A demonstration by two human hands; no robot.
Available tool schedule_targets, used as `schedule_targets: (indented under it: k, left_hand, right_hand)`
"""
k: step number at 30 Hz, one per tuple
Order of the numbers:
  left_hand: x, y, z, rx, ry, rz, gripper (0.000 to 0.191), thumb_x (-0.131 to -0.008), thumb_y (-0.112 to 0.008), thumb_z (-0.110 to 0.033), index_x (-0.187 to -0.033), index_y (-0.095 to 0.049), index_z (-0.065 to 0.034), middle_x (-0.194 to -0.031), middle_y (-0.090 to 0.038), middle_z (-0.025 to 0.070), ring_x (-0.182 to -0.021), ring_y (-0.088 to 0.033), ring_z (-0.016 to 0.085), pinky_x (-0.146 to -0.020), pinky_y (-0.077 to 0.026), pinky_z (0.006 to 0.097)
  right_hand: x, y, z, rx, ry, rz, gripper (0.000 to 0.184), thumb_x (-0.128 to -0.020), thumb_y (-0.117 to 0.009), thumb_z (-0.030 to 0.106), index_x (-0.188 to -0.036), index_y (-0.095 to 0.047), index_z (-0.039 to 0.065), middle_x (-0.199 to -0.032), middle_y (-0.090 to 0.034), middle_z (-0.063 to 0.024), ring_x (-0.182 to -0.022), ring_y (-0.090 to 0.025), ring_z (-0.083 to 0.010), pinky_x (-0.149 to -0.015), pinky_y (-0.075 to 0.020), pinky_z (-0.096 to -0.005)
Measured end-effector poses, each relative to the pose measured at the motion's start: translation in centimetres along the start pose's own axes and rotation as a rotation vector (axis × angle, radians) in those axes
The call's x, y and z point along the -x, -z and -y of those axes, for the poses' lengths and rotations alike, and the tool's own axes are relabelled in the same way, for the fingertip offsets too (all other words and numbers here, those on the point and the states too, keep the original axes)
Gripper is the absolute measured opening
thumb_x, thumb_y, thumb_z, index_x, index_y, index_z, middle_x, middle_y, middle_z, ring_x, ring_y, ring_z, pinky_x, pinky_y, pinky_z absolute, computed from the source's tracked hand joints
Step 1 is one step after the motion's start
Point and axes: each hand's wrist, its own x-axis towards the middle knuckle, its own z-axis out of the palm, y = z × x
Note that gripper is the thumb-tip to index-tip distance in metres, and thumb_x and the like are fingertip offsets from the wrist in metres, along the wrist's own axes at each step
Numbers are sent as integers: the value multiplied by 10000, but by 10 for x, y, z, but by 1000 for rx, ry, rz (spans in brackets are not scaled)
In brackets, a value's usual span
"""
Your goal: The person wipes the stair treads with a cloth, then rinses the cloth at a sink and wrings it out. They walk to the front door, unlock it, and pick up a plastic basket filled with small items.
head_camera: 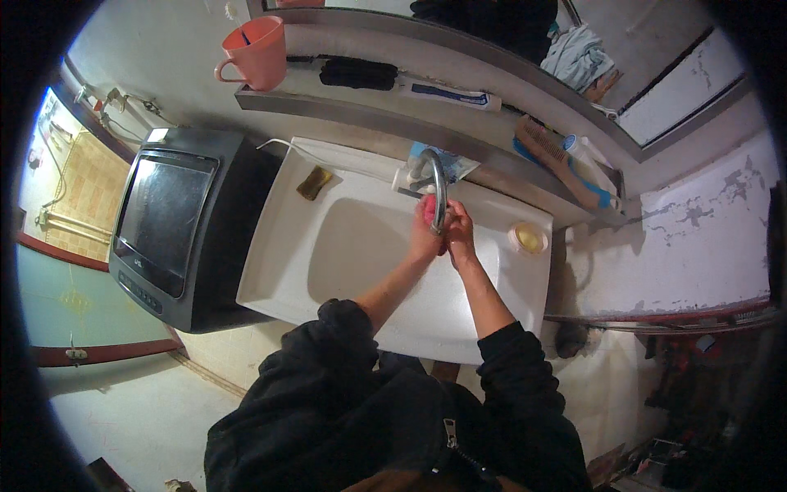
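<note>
Both hands are together under the curved metal faucet of a white washbasin. A red item, partly hidden by the spout and fingers, lies between them; its kind cannot be made out. My left hand is curled against it from the left. My right hand is bent close on the other side, its fingers near the red item, and whether it grips is unclear. A yellow piece of soap sits in a round dish on the basin's right rim. At the rim's upper left lies a brown-and-yellow sponge.
A black top-loading washing machine stands left of the basin. Above, a metal-edged shelf bears a pink mug with a brush, a black item, a toothpaste tube and a comb. A mirror hangs behind.
</note>
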Motion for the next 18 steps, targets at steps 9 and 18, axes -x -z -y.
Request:
schedule_targets:
  k: [9, 18]
  left_hand:
    - [28, 58, -52, 260, 482, 36, 204, -921, -559, -299, -928, -565, -95, -648, -557, 22, -475, -519, 136, -411, -436, 276]
    - [28, 82, -42, 551, 529, 50, 218, -872, -599, -291, -822, -542, -86, -694, -547, 48, -542, -533, 168, -493, -471, 322]
  right_hand:
    - [-19, -35, 40, 1046, 249, 367, 516, -886, -461, 311, -1395, -422, 238, -1196, -594, -190, -1072, -581, -370, -890, -461, -465]
    - [29, -3, 39, 637, 153, 232, 509, -913, -551, 193, -1370, -331, 230, -1163, -576, -96, -958, -612, -268, -790, -506, -391]
